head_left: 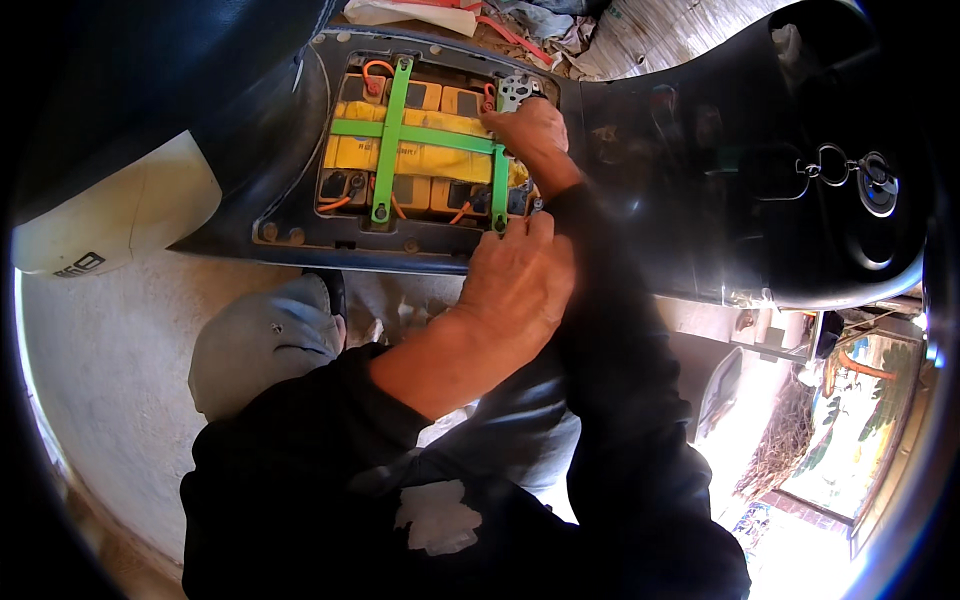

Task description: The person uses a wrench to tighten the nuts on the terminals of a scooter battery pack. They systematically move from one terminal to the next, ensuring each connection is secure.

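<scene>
Several yellow-and-black batteries [440, 96] with orange wires sit in the frame of a black vehicle body. Bright green straps [397, 135] cross over them, along with a yellow sheet [360, 153]. At the lower end of the right-hand green strap [499, 185], my left hand [520, 272] has its fingers pinched together; what is between them is hidden. Above it, my right hand [535, 130] is curled at the compartment's far right corner, touching or beside a silver plate with holes [516, 90]. Its fingertips are mostly hidden.
A key fob on rings [878, 183] hangs at the black body's right end. Below the compartment is a rounded grey cloth shape like a cap [268, 340]. A cream panel [125, 205] is at left; crumpled cloth and red strips [515, 40] lie beyond.
</scene>
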Available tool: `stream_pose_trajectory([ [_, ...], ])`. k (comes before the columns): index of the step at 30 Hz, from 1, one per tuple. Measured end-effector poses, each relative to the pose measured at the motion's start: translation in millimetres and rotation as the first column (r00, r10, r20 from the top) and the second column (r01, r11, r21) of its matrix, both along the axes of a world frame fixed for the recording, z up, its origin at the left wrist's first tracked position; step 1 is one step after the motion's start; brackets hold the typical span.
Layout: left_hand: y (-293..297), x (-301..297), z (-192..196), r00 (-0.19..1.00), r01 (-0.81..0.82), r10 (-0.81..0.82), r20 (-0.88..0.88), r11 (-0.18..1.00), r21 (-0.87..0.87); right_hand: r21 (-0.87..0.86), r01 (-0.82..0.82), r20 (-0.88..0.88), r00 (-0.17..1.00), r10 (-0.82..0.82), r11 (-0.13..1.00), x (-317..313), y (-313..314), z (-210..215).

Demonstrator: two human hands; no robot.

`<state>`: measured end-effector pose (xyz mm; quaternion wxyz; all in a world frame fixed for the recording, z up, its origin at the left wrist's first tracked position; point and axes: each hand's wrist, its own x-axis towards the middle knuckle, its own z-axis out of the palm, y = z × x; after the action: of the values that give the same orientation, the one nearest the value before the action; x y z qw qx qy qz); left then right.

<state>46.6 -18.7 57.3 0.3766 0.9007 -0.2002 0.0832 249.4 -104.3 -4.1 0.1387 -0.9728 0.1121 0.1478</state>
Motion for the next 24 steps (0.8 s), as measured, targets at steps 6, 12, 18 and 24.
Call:
stream_pose_trajectory([
  [6,1,-5,-2,0.999,0.031,-0.031,-0.021,0.999,0.023,0.231,-0.099,0.249,0.968,0.04,0.968,-9,-22,-13],
  [12,-1,-6,-2,0.998,0.05,-0.048,-0.043,0.998,0.046,-0.281,-0.278,0.444,0.811,0.381,0.919,-24,-20,-12],
  [18,-5,-8,-6,0.995,0.077,-0.074,-0.063,0.995,0.059,-0.35,-0.344,0.383,0.796,0.468,0.872,-37,-9,-34],
  [24,-2,-7,-3,0.996,0.064,-0.06,-0.068,0.996,0.068,-0.273,-0.481,0.375,0.744,0.553,0.833,-35,-9,-43],
])
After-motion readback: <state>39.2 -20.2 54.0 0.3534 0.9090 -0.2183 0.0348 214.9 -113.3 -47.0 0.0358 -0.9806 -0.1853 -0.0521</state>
